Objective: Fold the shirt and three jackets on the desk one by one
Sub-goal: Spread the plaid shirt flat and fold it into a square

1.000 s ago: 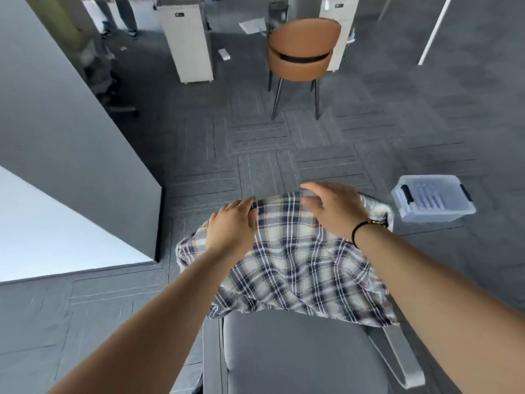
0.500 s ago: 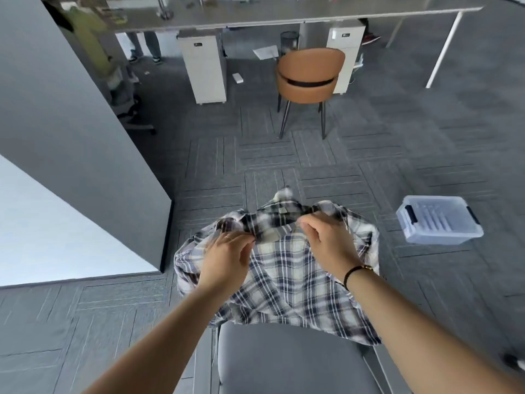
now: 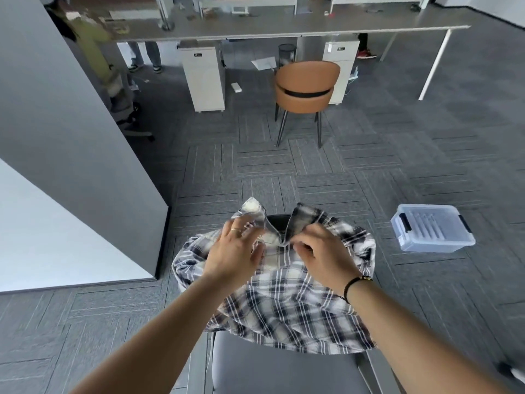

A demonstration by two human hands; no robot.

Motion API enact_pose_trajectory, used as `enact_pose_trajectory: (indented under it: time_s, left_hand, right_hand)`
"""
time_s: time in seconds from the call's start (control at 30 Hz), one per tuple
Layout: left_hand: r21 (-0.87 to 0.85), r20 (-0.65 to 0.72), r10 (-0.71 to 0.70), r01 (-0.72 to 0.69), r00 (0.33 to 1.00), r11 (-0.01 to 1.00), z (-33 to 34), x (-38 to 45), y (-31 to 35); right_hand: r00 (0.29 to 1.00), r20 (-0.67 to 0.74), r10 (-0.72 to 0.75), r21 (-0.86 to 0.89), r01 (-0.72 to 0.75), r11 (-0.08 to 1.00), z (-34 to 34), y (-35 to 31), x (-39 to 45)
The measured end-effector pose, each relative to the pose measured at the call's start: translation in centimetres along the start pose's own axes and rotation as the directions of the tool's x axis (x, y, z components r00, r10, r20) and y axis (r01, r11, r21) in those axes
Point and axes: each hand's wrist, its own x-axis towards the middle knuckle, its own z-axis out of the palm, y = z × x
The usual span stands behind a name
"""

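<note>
A black-and-white plaid shirt (image 3: 284,302) hangs over the backrest of a grey chair (image 3: 284,368) right in front of me, collar side up and away from me. My left hand (image 3: 235,254) lies on the left collar flap with its fingers spread. My right hand (image 3: 321,251) has curled fingers and pinches the right collar flap close to the neck opening. The collar stands open, and the chair's dark top edge shows between the two flaps. No jackets are in view.
A white desk (image 3: 56,237) with a grey partition (image 3: 71,132) stands on my left. A clear plastic lidded box (image 3: 431,231) sits on the carpet at right. Farther off stand an orange chair (image 3: 306,89), white cabinets (image 3: 204,78) and a long grey table (image 3: 284,27).
Both hands went from lying flat on the draped shirt to working its collar, which now stands spread open. My view has tilted up, showing more of the room.
</note>
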Motion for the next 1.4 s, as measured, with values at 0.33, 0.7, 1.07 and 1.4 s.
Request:
enact_pose_trajectory:
  time_s: [0.33, 0.7, 1.07, 1.4]
  left_hand:
    - [0.041, -0.113, 0.189, -0.185, 0.976, 0.982, 0.5, 4.0, 0.6]
    - [-0.147, 0.134, 0.406, -0.387, 0.904, 0.910, -5.2, 3.5, 0.3]
    - [-0.207, 0.403, 0.518, -0.476, 0.754, 0.855, -9.2, 4.2, 2.1]
    - [-0.545, 0.340, 0.837, -0.636, 0.428, 0.546, -15.6, 1.9, 8.2]
  right_hand:
    - [0.975, 0.210, -0.071, -0.266, 0.127, 0.956, -1.6, -1.7, 2.4]
    - [0.941, 0.339, -0.017, -0.035, 0.030, 0.999, -5.2, -4.2, 3.7]
    - [0.908, 0.399, 0.127, -0.021, -0.129, 0.991, -12.9, -9.7, -0.1]
    - [0.835, 0.295, 0.465, 0.064, -0.503, 0.862, -19.9, -15.6, -11.1]
